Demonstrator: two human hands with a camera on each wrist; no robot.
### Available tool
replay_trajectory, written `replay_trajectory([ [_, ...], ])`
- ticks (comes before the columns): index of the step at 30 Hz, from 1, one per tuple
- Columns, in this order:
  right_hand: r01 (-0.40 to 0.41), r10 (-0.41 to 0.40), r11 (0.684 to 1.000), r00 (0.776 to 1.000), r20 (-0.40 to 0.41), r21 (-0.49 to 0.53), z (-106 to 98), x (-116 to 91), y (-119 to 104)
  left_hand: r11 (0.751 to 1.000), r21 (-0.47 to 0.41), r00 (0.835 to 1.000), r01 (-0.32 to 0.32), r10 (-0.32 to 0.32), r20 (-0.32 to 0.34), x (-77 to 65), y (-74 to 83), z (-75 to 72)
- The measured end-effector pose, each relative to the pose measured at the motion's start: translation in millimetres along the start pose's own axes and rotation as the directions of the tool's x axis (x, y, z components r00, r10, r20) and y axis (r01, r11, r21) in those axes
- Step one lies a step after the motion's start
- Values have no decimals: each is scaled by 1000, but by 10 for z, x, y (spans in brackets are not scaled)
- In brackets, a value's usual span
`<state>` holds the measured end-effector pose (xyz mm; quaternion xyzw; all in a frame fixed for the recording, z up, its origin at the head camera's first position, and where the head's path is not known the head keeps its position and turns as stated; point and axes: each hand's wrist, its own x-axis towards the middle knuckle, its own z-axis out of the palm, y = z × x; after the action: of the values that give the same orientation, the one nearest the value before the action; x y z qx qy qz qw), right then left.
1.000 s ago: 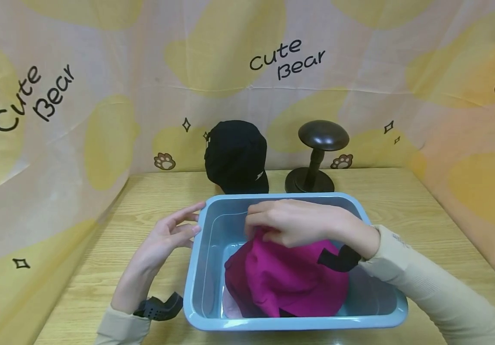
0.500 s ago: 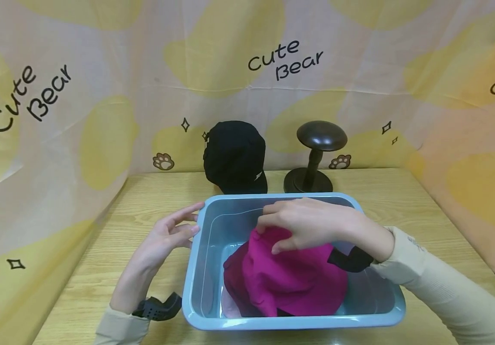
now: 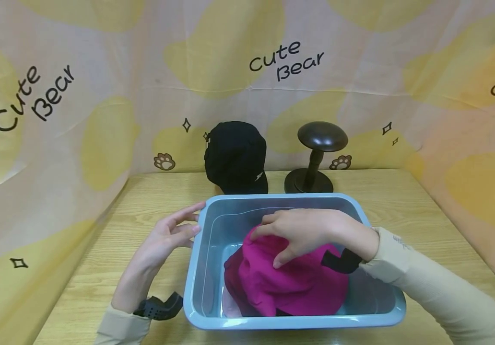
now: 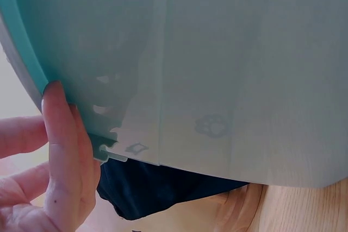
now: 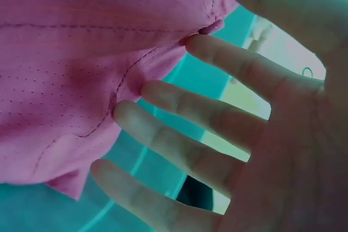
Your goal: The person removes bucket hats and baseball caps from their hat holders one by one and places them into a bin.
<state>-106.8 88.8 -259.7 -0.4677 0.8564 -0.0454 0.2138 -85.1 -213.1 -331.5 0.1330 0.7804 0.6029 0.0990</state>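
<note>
In the head view, a magenta cap lies crumpled in a light blue basin. My right hand is over it, fingers spread and thumb apart, fingertips touching the crown. The right wrist view has the straight fingers against the stitched, perforated cloth of the cap. At the basin's left rim, my left hand rests its extended fingertips. Up close in the left wrist view, those fingers lie against the basin's outer wall. Darker red and pale cloth shows under the cap's left side.
Behind the basin, a black cap sits on a mostly hidden support. To its right stands a dark mushroom-topped hat stand, bare on top. The wooden table meets a printed cloth backdrop at the back and sides.
My right hand had its fingers gathered at the top of the magenta cap; they have spread apart and moved down over its crown. The left hand has stayed at the rim.
</note>
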Motion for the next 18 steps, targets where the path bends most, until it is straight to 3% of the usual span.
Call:
replay_trajectory([
  [11,-32,31,999,997,66,12,54,124,56,1000,4,1000,0,0,-4,2,3,-6],
  [18,-26,25,999,999,26,19,-40,72,72,1000,0,1000,-8,8,3,2,-5,-8],
])
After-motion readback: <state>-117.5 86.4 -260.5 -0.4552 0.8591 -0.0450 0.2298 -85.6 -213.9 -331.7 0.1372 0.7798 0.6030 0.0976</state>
